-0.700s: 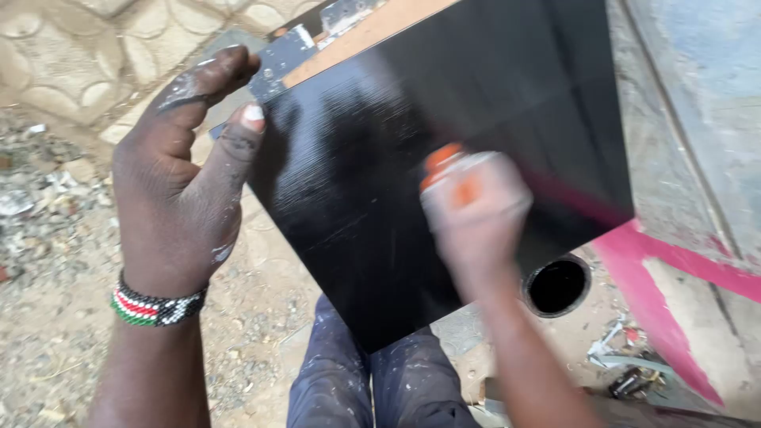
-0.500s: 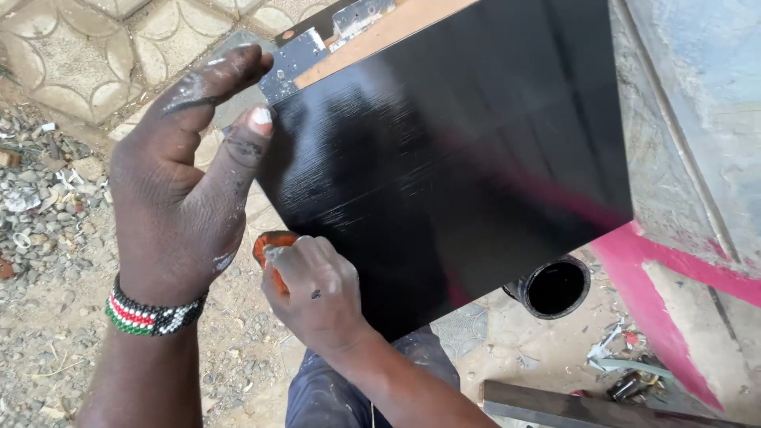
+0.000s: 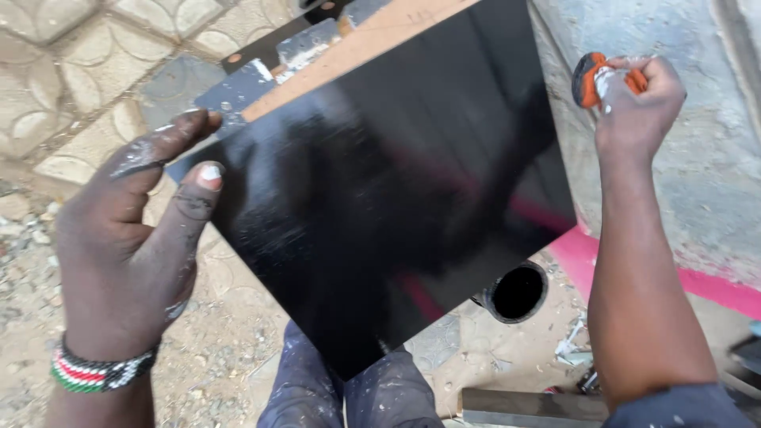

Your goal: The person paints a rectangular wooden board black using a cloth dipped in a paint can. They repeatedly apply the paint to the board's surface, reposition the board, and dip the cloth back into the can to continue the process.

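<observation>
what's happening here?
A person steadies a glossy black panel with the left hand on its left edge. The right hand is off the panel, up by the grey wall, gripping an orange-handled tool. A black can sits on the ground below.
</observation>
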